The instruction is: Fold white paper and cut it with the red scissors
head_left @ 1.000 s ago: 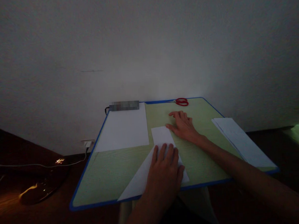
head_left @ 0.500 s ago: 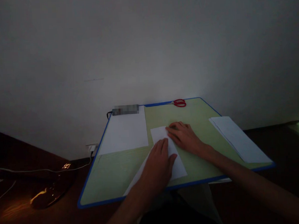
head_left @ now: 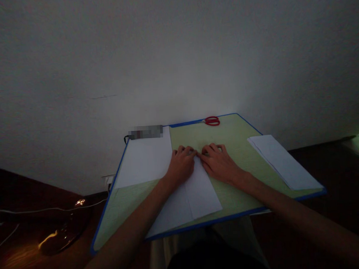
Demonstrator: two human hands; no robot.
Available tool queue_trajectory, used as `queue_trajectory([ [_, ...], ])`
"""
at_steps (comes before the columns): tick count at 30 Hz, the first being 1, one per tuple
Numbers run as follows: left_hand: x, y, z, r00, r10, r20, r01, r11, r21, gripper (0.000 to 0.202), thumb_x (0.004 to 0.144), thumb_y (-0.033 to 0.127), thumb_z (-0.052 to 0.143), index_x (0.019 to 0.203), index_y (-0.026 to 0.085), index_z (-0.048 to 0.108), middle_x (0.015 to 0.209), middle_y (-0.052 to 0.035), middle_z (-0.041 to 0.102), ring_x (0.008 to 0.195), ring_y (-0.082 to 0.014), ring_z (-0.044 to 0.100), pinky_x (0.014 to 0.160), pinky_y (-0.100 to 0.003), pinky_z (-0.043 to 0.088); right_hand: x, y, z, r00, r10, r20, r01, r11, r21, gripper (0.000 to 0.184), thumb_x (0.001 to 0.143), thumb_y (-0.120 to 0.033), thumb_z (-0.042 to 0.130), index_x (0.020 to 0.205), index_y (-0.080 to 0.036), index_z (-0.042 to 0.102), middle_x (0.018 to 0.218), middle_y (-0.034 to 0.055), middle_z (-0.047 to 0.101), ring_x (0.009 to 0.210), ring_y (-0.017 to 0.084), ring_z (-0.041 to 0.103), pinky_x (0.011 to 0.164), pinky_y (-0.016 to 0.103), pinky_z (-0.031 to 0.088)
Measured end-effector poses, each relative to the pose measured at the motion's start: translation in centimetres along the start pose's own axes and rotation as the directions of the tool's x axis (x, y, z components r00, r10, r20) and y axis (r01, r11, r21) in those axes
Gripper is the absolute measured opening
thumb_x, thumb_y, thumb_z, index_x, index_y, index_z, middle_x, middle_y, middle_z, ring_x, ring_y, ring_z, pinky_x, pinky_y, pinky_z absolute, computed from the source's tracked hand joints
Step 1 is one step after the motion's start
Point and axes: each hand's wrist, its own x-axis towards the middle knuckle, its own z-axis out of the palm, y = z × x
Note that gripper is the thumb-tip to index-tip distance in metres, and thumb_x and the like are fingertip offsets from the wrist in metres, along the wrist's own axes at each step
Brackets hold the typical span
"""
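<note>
Head view: green table [head_left: 230,132], dim wall [head_left: 175,54] — your left hand [head_left: 182,165] and right hand [head_left: 217,163], half-curled, touch the far end of the creased paper [head_left: 203,195] lying there — pinching or pressing, hard to tell

Passage available over tabletop [head_left: 240,143] immediately nearside of scissors [head_left: 212,121]. Wall [head_left: 194,69] bars way behind scissors; left hand [head_left: 182,164] and right hand [head_left: 216,160] obstruct farther nearside.

Fingers [head_left: 209,150] on creased paper [head_left: 202,195], green tabletop [head_left: 243,151]; red-handled scissors [head_left: 211,121] beyond

White paper [head_left: 199,197], red-handled scissors [head_left: 207,121]
</note>
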Motion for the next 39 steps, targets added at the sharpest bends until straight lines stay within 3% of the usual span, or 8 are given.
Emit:
queue_trajectory([
  [6, -0.5, 0.7, -0.4, 1.0, 0.027, 0.013, -0.028, 0.996, 0.08, 0.031, 0.1, 0.021, 0.046, 0.127, 0.019, 0.062, 0.127, -0.0118, 0.064, 0.113, -0.0305, 0.052, 0.09, -0.047, 0.042, -0.7, -0.4, -0.5, 0.998, -0.051, -0.036, 0.051, 0.999, -0.015, 0.026, 0.095, -0.018, 0.054, 0.116, -0.018, 0.07, 0.112, 0.0126, 0.068, 0.11, 0.032, 0.05, 0.093, 0.05, 0.033],
  [16, -0.5, 0.7, -0.8, 0.999, 0.035, 0.03, -0.038, 0.994, 0.098, 0.031, 0.099, 0.02, 0.045, 0.125, 0.017, 0.062, 0.126, -0.013, 0.064, 0.113, -0.0325, 0.05, 0.087, -0.048, 0.042, -2.8, -1.5, -1.9, 0.992, -0.12, 0.028, 0.12, 0.993, -0.003, 0.024, 0.096, -0.018, 0.056, 0.115, -0.013, 0.071, 0.11, 0.0113, 0.07, 0.109, 0.031, 0.052, 0.092, 0.048, 0.036],
  [29, -0.5, 0.6, -0.6, 0.999, 0.033, 0.041, -0.037, 0.993, 0.111, 0.031, 0.099, 0.02, 0.047, 0.126, 0.017, 0.062, 0.127, -0.0132, 0.064, 0.114, -0.0326, 0.051, 0.086, -0.048, 0.042, -7.5, -3.6, -3.2, 0.983, -0.185, 0.001, 0.185, 0.981, 0.054, 0.019, 0.088, -0.012, 0.066, 0.106, -0.012, 0.072, 0.101, 0.0093, 0.07, 0.096, 0.028, 0.053, 0.086, 0.045, 0.042],
  [39, -0.5, 0.5, -0.5, 0.999, 0.034, 0.043, -0.039, 0.991, 0.126, 0.032, 0.1, 0.021, 0.046, 0.127, 0.018, 0.062, 0.126, -0.0124, 0.064, 0.114, -0.0325, 0.05, 0.084, -0.047, 0.041, -11.8, -5.8, -3.9, 0.988, -0.155, -0.029, 0.157, 0.966, 0.206, 0.015, 0.082, -0.008, 0.07, 0.094, -0.015, 0.068, 0.101, 0.0055, 0.069, 0.093, 0.025, 0.053, 0.083, 0.042, 0.045],
])
